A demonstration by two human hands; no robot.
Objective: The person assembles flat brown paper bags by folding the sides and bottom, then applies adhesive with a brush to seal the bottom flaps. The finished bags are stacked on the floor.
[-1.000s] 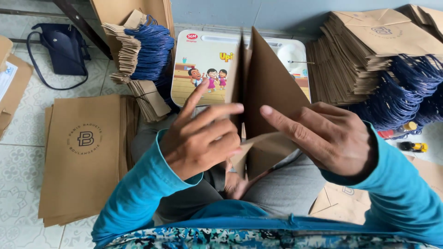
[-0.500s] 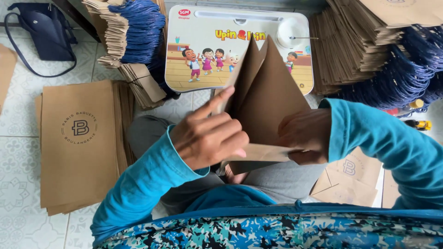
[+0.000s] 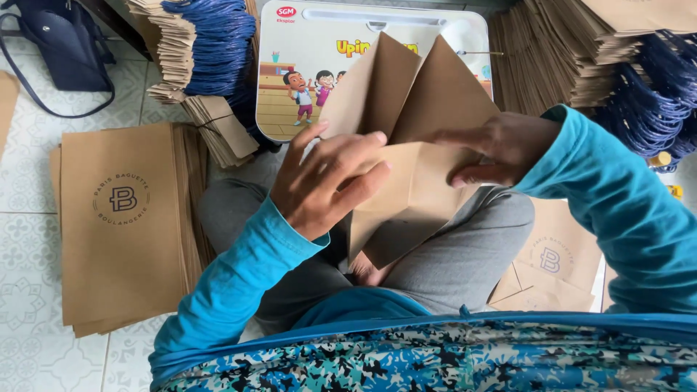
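Over the last second I have pulled the brown paper bag (image 3: 406, 181) down from where I held it upright in front of me and tipped it onto my lap, so its bottom end now faces me with the two pointed flaps spread open like wings above a flat folded panel. My left hand (image 3: 327, 181), which earlier lay spread against the bag's side, now presses fingers and thumb along the left edge of that lower panel, grasping the paper. My right hand (image 3: 501, 145) has moved from an open palm on the outside to reaching in from the right, its fingertips pushed under the right flap at the crease; it is pinching or pressing the paper there, though I cannot tell exactly which. To my mind this means the bag has gone from merely being opened out to having its base shaped, with the bottom folds half formed and not yet flattened. The bag rests over my crossed legs in grey trousers (image 3: 465, 254), in front of the small cartoon-printed lap bench (image 3: 305, 65). A stack of flat printed bags (image 3: 123, 225) lies on the tiled floor (image 3: 29, 181) to my left, more flat bags (image 3: 552, 268) lie at my right knee, and bundles of bags with blue rope handles (image 3: 210, 36) stand beyond.
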